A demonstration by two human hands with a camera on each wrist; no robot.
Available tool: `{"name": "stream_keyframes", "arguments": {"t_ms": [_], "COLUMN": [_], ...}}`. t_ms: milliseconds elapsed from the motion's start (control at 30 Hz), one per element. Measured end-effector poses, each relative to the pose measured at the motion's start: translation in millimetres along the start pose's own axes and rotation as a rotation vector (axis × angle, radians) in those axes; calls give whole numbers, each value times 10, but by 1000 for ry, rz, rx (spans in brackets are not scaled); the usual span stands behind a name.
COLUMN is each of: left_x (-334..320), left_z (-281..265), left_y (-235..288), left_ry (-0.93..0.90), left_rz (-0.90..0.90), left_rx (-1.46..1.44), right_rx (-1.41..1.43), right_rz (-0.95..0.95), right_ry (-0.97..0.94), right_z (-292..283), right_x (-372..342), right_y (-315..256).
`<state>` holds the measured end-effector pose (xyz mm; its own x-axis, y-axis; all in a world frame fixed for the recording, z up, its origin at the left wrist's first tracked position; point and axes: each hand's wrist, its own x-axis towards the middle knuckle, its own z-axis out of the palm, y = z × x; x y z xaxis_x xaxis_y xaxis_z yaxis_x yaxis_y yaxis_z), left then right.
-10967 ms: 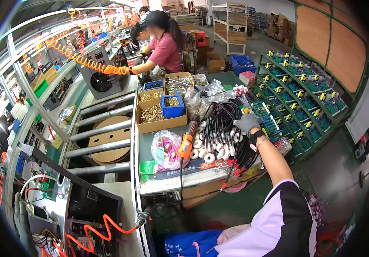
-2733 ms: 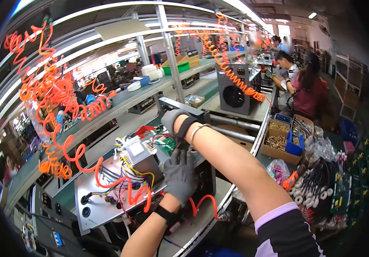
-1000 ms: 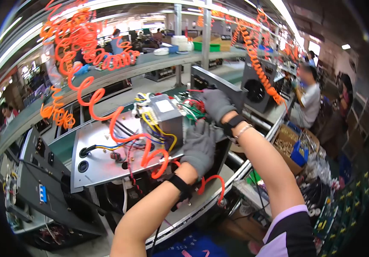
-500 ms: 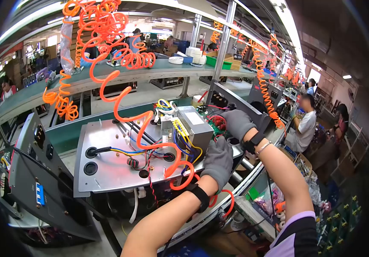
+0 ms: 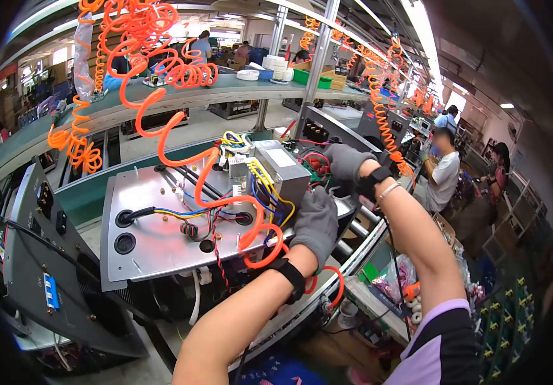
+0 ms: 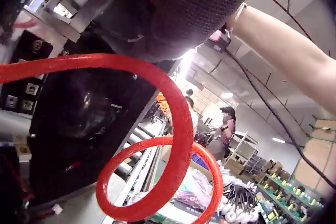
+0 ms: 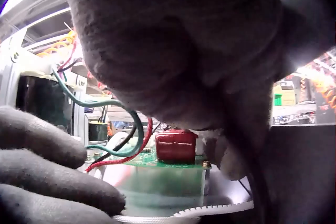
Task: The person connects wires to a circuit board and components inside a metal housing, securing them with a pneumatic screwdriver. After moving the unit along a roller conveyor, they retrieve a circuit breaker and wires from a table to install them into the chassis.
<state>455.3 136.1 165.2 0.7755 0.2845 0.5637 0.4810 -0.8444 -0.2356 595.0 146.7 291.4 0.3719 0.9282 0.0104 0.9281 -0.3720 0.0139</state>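
Observation:
My gloved right hand (image 5: 347, 163) is bent over a green circuit board (image 7: 147, 167) at the right end of a metal chassis plate (image 5: 154, 244). Its fingers curl down beside a red block component (image 7: 176, 146); I cannot tell what they hold. My gloved left hand (image 5: 317, 224) lies palm down at the plate's near right edge, its fingers (image 7: 37, 166) fairly straight and pointing toward the board. Green, red and black wires cross between the hands in the right wrist view. A grey boxed transformer (image 5: 279, 167) with yellow and blue wires stands left of them.
A coiled orange air hose (image 5: 190, 157) hangs across the plate and loops beside my left wrist. An upright dark panel (image 5: 340, 131) stands behind my right hand. Another dark cabinet (image 5: 52, 256) is at left. Roller conveyor and a parts bench (image 5: 379, 305) lie to the right.
Earlier my right hand reached over the black cables on the parts bench; it then came to the chassis beside the left hand. Over the last second both hands stay around the board's edge.

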Motion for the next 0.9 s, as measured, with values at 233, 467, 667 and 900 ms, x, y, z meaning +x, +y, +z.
{"name": "stream_keyframes", "arguments": {"t_ms": [233, 467, 667, 900], "left_x": [63, 76, 104, 717], "left_z": [50, 52, -480, -1333], "left_y": [-33, -82, -113, -321], "left_ry": [59, 39, -265, -370], "left_rz": [-83, -67, 45, 39], "left_rx": [-152, -216, -215, -916], "right_rx": [-97, -252, -53, 572], "right_rz": [-7, -82, -258, -344], "right_ry": [74, 28, 547, 1274], "right_z": [99, 87, 79, 857], "right_x": [75, -61, -962, -1999], "right_y": [-26, -123, -70, 728]}}
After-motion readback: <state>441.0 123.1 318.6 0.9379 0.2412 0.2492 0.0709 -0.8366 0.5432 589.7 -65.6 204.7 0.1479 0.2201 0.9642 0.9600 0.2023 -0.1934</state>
